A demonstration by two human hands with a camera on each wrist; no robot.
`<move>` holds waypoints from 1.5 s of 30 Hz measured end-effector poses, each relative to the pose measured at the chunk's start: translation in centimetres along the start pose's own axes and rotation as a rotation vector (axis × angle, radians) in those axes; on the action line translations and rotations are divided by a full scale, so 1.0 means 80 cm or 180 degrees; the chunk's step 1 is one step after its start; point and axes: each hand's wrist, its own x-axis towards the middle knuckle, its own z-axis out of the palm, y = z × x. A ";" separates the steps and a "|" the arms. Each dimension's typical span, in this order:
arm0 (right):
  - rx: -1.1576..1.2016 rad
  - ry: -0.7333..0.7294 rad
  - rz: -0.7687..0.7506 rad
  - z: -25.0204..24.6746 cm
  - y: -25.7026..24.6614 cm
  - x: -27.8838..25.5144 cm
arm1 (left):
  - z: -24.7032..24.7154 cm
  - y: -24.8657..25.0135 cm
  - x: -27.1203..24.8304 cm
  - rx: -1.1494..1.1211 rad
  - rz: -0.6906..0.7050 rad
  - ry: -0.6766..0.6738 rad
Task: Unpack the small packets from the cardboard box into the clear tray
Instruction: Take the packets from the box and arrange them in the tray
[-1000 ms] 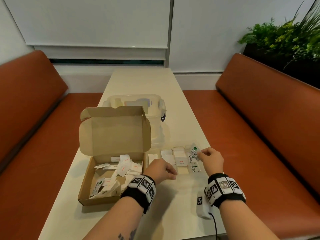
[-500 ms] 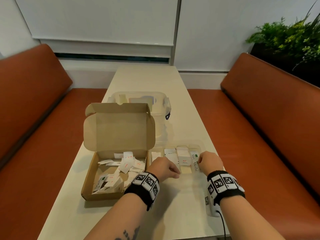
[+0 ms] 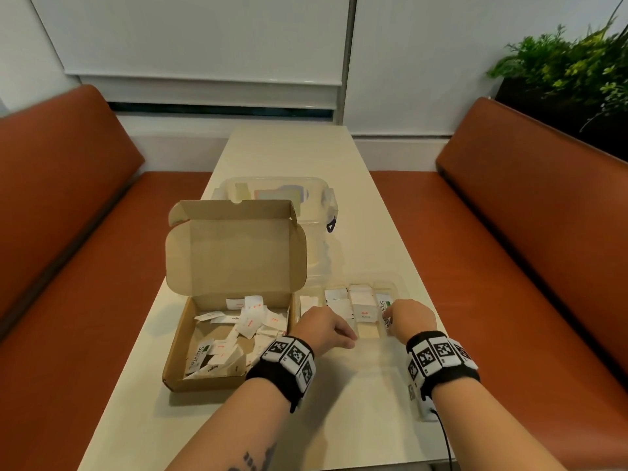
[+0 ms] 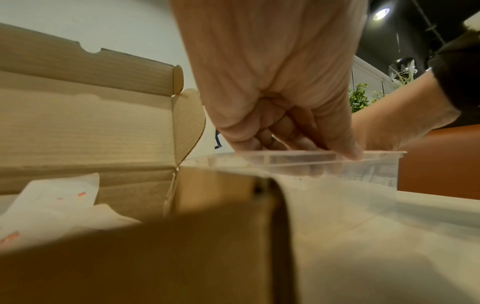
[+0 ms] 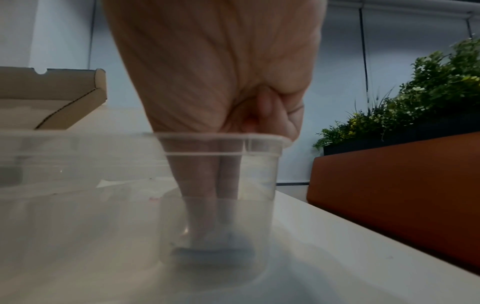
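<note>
Both hands [image 3: 409,317] over clear tray [image 3: 385,279] beside cardboard box [image 3: 234,253].

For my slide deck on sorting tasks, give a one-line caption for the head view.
Both hands, left hand and right hand, reach into the clear tray beside the open cardboard box.

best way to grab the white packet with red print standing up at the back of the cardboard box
Pinch its top edge from above: the white packet with red print stands upright against the back wall of the brown cardboard box, its free edge sticking above the loose packets around it.
</note>
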 end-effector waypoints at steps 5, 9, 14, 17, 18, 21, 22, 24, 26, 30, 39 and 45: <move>-0.0043 -0.0010 -0.0016 -0.003 -0.003 -0.002 | -0.001 0.003 0.000 0.0079 0.0023 0.0005; 0.0142 0.0281 0.0134 -0.016 -0.015 -0.008 | -0.004 0.012 -0.007 0.0275 0.0132 -0.0034; 0.0984 0.1046 -0.0220 -0.053 -0.074 -0.025 | -0.051 0.003 -0.031 0.0275 -0.0229 0.1056; 0.1550 0.0987 -0.0795 -0.059 -0.130 -0.045 | -0.096 -0.029 -0.049 0.0525 -0.0923 0.1420; 0.1710 0.0841 -0.0966 -0.055 -0.149 -0.051 | -0.110 -0.043 -0.055 0.0618 -0.1189 0.1406; 0.1747 0.0421 -0.1261 -0.032 -0.198 -0.058 | -0.131 -0.079 -0.071 0.0685 -0.1706 0.1209; 0.1688 0.0368 -0.1284 -0.022 -0.209 -0.058 | -0.131 -0.088 -0.075 0.0647 -0.1773 0.1175; 0.1568 0.0327 -0.1255 -0.005 -0.225 -0.058 | -0.123 -0.102 -0.075 0.0682 -0.1844 0.1162; 0.1385 0.0324 -0.1237 0.010 -0.234 -0.058 | -0.113 -0.112 -0.072 0.0915 -0.1791 0.1203; 0.1113 0.0339 -0.1338 0.031 -0.241 -0.061 | -0.093 -0.124 -0.059 0.1007 -0.1366 0.1133; 0.0938 0.0649 -0.1656 0.052 -0.241 -0.068 | -0.065 -0.115 -0.040 0.0729 -0.1127 0.0893; 0.1145 0.0779 -0.1797 0.055 -0.239 -0.071 | -0.063 -0.111 -0.036 0.1221 -0.0996 0.0673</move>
